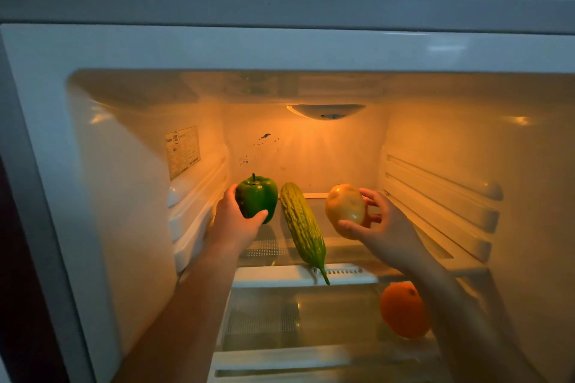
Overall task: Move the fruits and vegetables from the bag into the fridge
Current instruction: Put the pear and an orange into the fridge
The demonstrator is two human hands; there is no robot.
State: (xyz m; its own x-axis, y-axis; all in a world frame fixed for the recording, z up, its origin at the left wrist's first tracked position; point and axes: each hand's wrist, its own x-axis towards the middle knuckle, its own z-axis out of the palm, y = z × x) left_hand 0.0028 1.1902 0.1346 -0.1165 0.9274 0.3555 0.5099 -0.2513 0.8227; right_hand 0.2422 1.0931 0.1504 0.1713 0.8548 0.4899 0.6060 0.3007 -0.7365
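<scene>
Head view: left hand (235,221) around pepper (256,197)

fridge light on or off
On: the lamp housing on the back wall throws a warm orange glow over the bitter gourd and the inner walls.

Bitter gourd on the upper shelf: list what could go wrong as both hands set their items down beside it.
1. The bitter gourd lies with its stem end past the front edge of the upper shelf; a nudge from either hand might tip it off.
2. The green bell pepper in the left hand has little room between gourd and side wall.
3. The round yellowish fruit in the right hand could roll once released.
</scene>
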